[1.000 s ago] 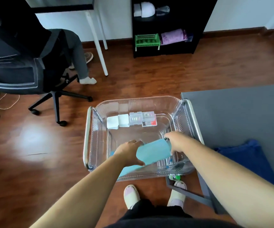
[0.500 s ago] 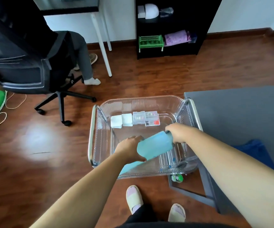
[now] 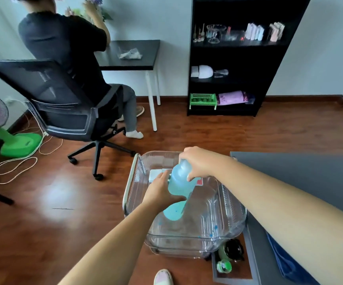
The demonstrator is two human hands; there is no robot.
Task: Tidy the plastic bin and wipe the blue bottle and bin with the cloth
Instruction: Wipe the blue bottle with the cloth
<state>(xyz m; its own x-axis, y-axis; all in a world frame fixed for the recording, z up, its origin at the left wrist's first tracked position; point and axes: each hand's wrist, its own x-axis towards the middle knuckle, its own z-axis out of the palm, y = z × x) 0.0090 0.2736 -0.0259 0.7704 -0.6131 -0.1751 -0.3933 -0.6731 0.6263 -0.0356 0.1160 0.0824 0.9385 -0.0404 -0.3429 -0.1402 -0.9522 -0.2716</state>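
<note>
Wood floor (image 3: 63, 202) carrying bin (image 3: 226, 210) at 5 o'clock, touching grey worktop (image 3: 300, 177) | left hand (image 3: 160, 190) wrapping bottle (image 3: 178, 182) mid-body, right hand (image 3: 197, 163) gripping its top, bottle tilting over bin | boxes (image 3: 155, 174) sitting at bin's 12 o'clock | cloth (image 3: 285, 258) lying untouched at 4 o'clock | judging: tidying under way, wiping not yet begun

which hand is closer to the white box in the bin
Left. The left hand is right beside the white box; the right hand holds the top of the blue bottle, farther across the bin.
</note>
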